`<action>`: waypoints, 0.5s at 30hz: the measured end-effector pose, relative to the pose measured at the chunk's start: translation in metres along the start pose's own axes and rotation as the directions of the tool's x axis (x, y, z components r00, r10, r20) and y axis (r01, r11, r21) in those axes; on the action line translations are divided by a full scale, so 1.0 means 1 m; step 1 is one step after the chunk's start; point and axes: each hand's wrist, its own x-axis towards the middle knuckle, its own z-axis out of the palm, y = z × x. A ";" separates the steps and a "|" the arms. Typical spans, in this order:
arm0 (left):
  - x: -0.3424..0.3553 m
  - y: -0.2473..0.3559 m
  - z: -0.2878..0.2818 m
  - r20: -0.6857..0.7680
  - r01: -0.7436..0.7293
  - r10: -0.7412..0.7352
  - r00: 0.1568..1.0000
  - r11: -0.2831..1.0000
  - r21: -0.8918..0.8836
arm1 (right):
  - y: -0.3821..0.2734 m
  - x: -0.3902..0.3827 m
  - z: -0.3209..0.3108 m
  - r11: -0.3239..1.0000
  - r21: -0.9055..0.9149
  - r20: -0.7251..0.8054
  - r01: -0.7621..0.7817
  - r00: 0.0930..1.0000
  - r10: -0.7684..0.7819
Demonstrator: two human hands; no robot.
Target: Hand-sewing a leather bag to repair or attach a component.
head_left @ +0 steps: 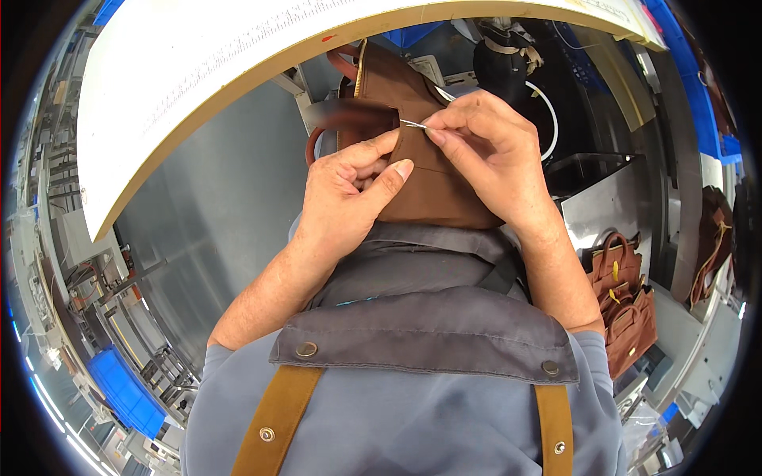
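Ruler marks [230,59] on white tabletop [127,95] beyond left hand [343,186] and brown bag [444,190]

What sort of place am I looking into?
Probably a bag workshop: a brown bag is being worked on, reddish-brown handbags stand at the right, and a blue bin sits at lower left.

I can read no words or numbers here. A ruled scale [262,46] crosses my white worktable [143,103], its markings too fine to make out; the faint lettering [619,9] by the table's right end stays illegible.
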 end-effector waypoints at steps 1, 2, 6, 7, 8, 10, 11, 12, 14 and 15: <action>0.000 0.000 -0.001 -0.004 0.006 -0.006 1.000 1.000 0.012 | -0.001 0.001 0.000 1.000 -0.003 0.001 0.000 1.000 0.000; -0.001 -0.001 -0.002 -0.003 0.005 -0.005 1.000 1.000 0.010 | -0.002 0.001 0.001 1.000 -0.003 0.004 0.003 1.000 -0.003; -0.001 0.002 -0.001 -0.010 0.036 -0.035 0.999 0.999 0.039 | 0.000 0.002 -0.002 1.000 -0.006 0.013 0.008 1.000 -0.008; -0.001 0.003 0.000 -0.012 0.048 -0.048 0.999 0.997 0.052 | 0.000 0.002 -0.002 1.000 -0.005 0.013 0.008 1.000 -0.008; -0.001 0.003 -0.001 -0.012 0.048 -0.048 0.999 0.997 0.053 | 0.000 0.002 -0.001 1.000 -0.003 0.013 0.009 1.000 -0.009; -0.001 0.002 -0.001 -0.020 0.053 -0.051 0.998 0.993 0.104 | -0.001 0.002 -0.002 1.000 -0.002 0.014 0.010 1.000 -0.010; -0.001 0.001 -0.002 -0.020 0.052 -0.051 0.999 0.993 0.104 | -0.001 0.002 -0.002 1.000 -0.010 0.016 0.012 1.000 -0.012; -0.001 -0.001 -0.003 -0.023 0.050 -0.048 0.999 0.993 0.108 | -0.001 0.002 -0.002 1.000 -0.017 0.018 0.013 1.000 -0.013; -0.001 -0.001 -0.003 -0.027 0.047 -0.044 0.999 0.993 0.112 | -0.003 0.002 -0.003 1.000 -0.026 0.024 0.010 1.000 -0.010; -0.002 0.001 -0.002 -0.034 0.057 -0.053 0.998 0.992 0.108 | -0.003 0.002 -0.003 0.999 -0.034 0.030 0.006 1.000 -0.005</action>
